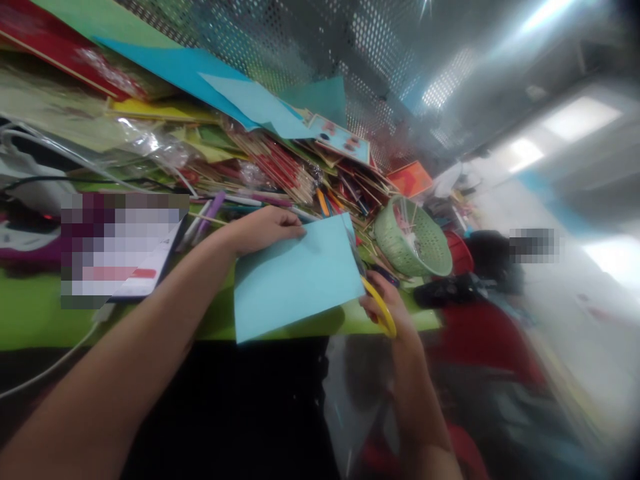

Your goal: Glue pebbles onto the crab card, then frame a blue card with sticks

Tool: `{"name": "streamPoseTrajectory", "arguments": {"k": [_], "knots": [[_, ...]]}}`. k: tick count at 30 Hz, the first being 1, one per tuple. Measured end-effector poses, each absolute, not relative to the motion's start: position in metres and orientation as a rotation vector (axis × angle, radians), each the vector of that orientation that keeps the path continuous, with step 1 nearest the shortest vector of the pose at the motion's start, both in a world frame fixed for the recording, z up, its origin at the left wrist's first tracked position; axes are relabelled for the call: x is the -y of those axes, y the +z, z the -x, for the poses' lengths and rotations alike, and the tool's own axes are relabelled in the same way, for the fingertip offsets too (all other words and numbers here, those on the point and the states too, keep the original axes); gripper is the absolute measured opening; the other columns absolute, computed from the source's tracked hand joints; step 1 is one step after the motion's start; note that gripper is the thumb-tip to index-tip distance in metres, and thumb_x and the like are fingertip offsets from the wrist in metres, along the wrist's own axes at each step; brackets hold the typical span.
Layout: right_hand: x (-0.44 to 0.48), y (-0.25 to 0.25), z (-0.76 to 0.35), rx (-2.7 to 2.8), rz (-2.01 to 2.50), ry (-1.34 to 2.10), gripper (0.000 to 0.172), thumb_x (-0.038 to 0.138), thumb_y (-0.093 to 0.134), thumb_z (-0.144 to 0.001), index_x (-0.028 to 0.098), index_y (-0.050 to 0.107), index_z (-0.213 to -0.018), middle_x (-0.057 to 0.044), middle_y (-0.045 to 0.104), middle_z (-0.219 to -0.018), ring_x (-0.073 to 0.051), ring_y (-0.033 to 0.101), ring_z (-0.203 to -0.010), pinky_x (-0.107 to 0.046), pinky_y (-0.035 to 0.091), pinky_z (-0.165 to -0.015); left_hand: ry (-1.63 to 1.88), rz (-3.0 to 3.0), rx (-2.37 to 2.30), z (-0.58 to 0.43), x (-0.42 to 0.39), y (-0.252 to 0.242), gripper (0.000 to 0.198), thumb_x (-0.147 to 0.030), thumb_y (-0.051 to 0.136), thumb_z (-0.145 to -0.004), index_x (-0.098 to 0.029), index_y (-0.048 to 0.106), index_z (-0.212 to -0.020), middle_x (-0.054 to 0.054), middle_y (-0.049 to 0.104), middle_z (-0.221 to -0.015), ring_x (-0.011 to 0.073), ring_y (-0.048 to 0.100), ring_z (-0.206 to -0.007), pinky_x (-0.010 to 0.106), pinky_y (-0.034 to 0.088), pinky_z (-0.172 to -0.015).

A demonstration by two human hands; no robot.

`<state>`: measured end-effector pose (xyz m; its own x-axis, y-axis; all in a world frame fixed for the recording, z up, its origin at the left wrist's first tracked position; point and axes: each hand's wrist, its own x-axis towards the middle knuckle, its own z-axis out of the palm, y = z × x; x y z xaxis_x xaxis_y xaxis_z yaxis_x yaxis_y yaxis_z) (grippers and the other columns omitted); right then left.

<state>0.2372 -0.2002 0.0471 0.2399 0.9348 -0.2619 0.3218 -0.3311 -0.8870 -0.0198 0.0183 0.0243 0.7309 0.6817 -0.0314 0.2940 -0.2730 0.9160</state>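
Observation:
A light blue sheet of paper [300, 277] is held out over the front of the green tabletop. My left hand [267, 230] grips its upper edge, thumb on top and the other fingers curled behind. In my right hand [387, 300] are yellow-handled scissors [381, 307], with the fingers closed round the handles. Their blades lie at the right edge of the sheet, where a narrow strip stands slightly apart from it. The paper's edge partly covers the blades, so how far they are spread cannot be made out.
A tablet or phone with a partly blurred screen [135, 260] lies left on the green table [35, 313], near a white cable [55, 373]. Behind are bundled sticks [275, 163], coloured sheets [200, 77] and pens. A pale green basket [430, 247] stands right, beside a black object [447, 291].

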Motion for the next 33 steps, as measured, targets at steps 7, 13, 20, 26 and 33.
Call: {"name": "streamPoseTrajectory", "arguments": {"k": [7, 13, 20, 26, 33], "knots": [[0.203, 0.052, -0.235, 1.135, 1.825, 1.092, 0.066, 0.036, 0.088, -0.066, 0.022, 0.057, -0.123, 0.008, 0.052, -0.072, -0.005, 0.042, -0.048, -0.018, 0.031, -0.038, 0.448, -1.806, -0.745, 0.02, -0.016, 0.028, 0.036, -0.057, 0.065, -0.081, -0.022, 0.073, -0.082, 0.002, 0.07, -0.074, 0.0204, 0.063, -0.069, 0.031, 0.047, -0.064], [0.201, 0.05, -0.231, 1.157, 1.78, 1.077, 0.057, 0.038, 0.082, -0.069, 0.022, 0.057, -0.118, 0.009, 0.054, -0.069, -0.005, 0.041, -0.042, -0.019, 0.031, -0.038, 0.457, -1.8, -0.716, 0.02, -0.018, 0.023, 0.035, -0.057, 0.066, -0.08, -0.024, 0.076, -0.085, 0.002, 0.076, -0.084, 0.0218, 0.068, -0.076, 0.03, 0.05, -0.066], [0.199, 0.047, -0.227, 1.189, 1.727, 1.023, 0.058, 0.052, 0.078, -0.073, 0.022, 0.057, -0.119, 0.01, 0.051, -0.063, -0.006, 0.039, -0.041, -0.021, 0.03, -0.038, 0.454, -1.823, -0.729, 0.02, -0.017, 0.022, 0.036, -0.059, 0.065, -0.082, -0.025, 0.076, -0.082, 0.003, 0.075, -0.082, 0.0222, 0.067, -0.075, 0.031, 0.049, -0.065], [0.196, 0.044, -0.226, 1.146, 1.759, 1.001, 0.058, 0.052, 0.077, -0.07, 0.023, 0.058, -0.116, 0.006, 0.053, -0.071, -0.007, 0.037, -0.043, -0.024, 0.029, -0.038, 0.477, -1.828, -0.71, 0.02, -0.016, 0.024, 0.035, -0.057, 0.064, -0.082, -0.024, 0.074, -0.08, 0.002, 0.072, -0.077, 0.0207, 0.064, -0.071, 0.031, 0.047, -0.065], [0.195, 0.04, -0.23, 1.157, 1.792, 0.978, 0.052, 0.046, 0.078, -0.07, 0.023, 0.061, -0.114, 0.005, 0.054, -0.067, -0.009, 0.041, -0.045, -0.025, 0.03, -0.038, 0.475, -1.837, -0.722, 0.021, -0.015, 0.026, 0.034, -0.056, 0.064, -0.083, -0.023, 0.073, -0.078, 0.003, 0.071, -0.077, 0.0208, 0.062, -0.071, 0.032, 0.046, -0.067]]}}
